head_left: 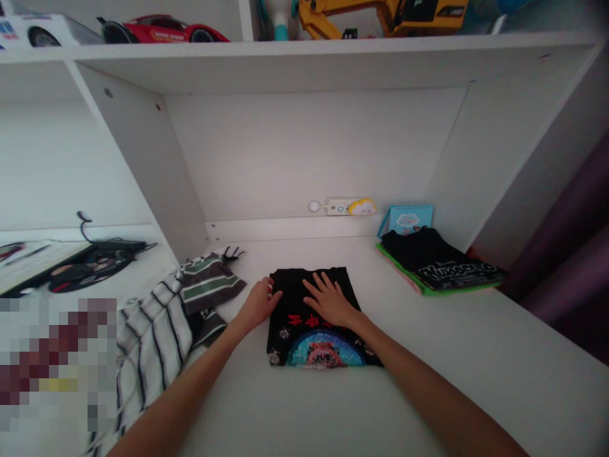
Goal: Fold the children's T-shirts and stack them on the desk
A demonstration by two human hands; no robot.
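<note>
A black T-shirt (290, 298) lies folded into a rough rectangle on the white desk, with red characters and a round blue-and-red picture at its near side. At its left edge, toward the far corner, my left hand (258, 306) has its fingers curled with the thumb over the cloth, pinching it. My right hand (330, 301) rests flat on the shirt's upper right part, fingers spread, holding nothing and covering some of the red print.
Striped clothes (162, 324) lie loosely at the left. Back right, a pile of folded shirts (442, 263) sits before a blue desk calendar (412, 219). A power strip (337, 207) is on the back panel. Toy vehicles, including a red car (166, 30), stand on the shelf above.
</note>
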